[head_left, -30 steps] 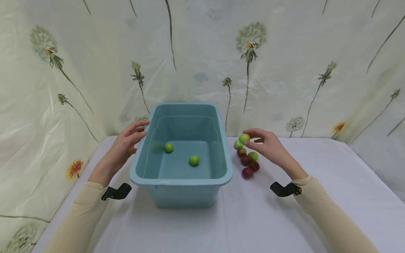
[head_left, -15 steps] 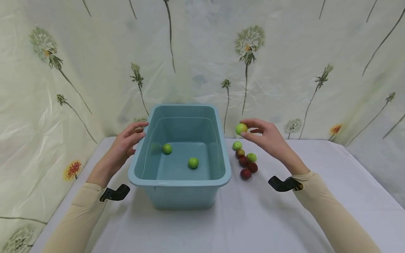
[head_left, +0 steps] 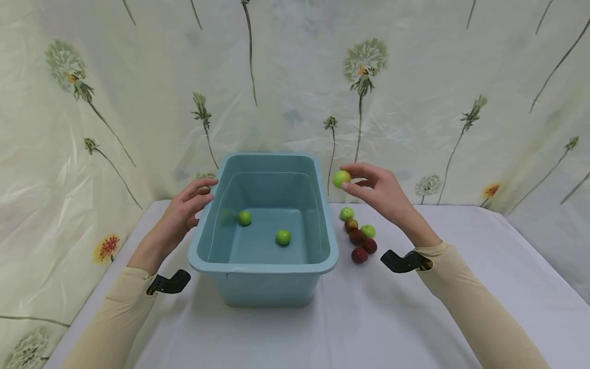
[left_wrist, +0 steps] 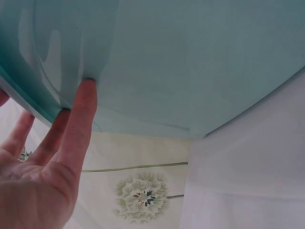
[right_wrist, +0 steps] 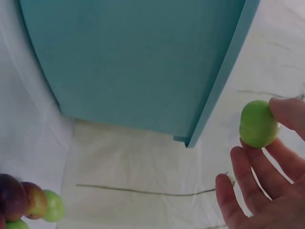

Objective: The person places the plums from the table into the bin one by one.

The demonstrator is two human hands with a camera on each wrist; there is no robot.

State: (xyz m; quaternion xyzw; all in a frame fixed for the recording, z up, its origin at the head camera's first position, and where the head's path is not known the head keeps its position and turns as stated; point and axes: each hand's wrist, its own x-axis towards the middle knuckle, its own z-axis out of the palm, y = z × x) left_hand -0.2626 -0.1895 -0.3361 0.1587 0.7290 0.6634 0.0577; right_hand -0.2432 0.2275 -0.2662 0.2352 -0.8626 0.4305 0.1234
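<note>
My right hand (head_left: 380, 193) pinches a green plum (head_left: 341, 179) between thumb and fingertips, above table height and just right of the blue plastic basin (head_left: 262, 267). In the right wrist view the held plum (right_wrist: 259, 125) shows a shallow groove and hangs beyond the basin's rim. Extended fingers of my left hand (head_left: 181, 214) rest at the basin's left side. Its fingertips (left_wrist: 87, 88) touch the outer wall below the rim in the left wrist view. Inside the basin, on its floor, lie two green plums, one further back (head_left: 245, 218) and one nearer the middle (head_left: 283, 237).
To the right of the basin, a loose group of plums lies on the white-covered table (head_left: 415, 307): several dark red ones, such as the nearest plum (head_left: 359, 255), and two green ones, including the farthest plum (head_left: 346, 213). A flower-patterned sheet (head_left: 295, 77) hangs behind the table.
My right hand has lifted the green plum from beside the group and carried it up and left toward the basin. My left hand has stayed at the basin's side.
</note>
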